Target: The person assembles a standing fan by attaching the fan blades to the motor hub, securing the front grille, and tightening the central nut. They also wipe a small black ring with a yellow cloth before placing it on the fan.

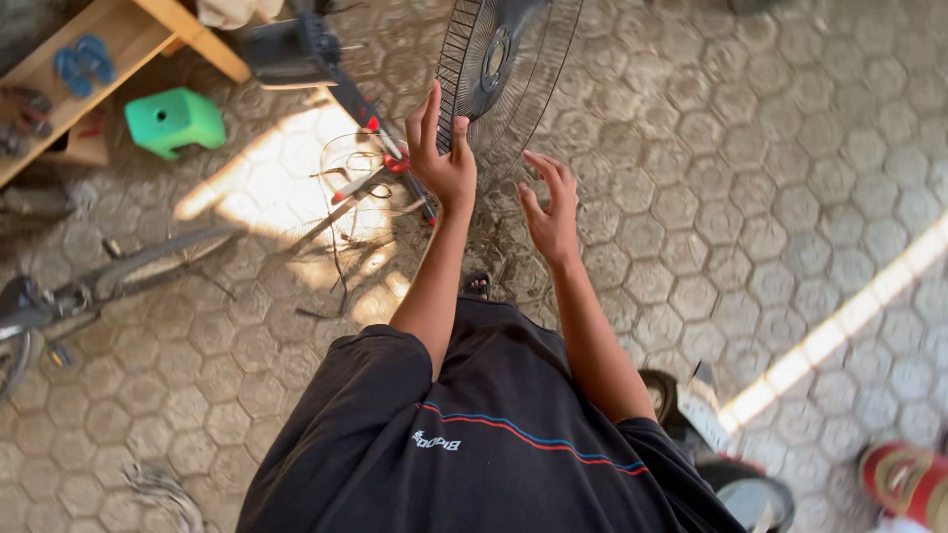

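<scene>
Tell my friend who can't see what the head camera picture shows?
A person looking down reaches both bare hands toward a round black wire fan guard; the left hand is open at its rim, the right hand open just beside it. Pliers with red handles, loose wire and a green plastic stool lie on the hexagon-paved floor.

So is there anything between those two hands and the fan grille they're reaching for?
Nothing visible. The left hand is already at the edge of the wire fan grille, and the right hand hovers open just below it with only paved floor behind.
</scene>
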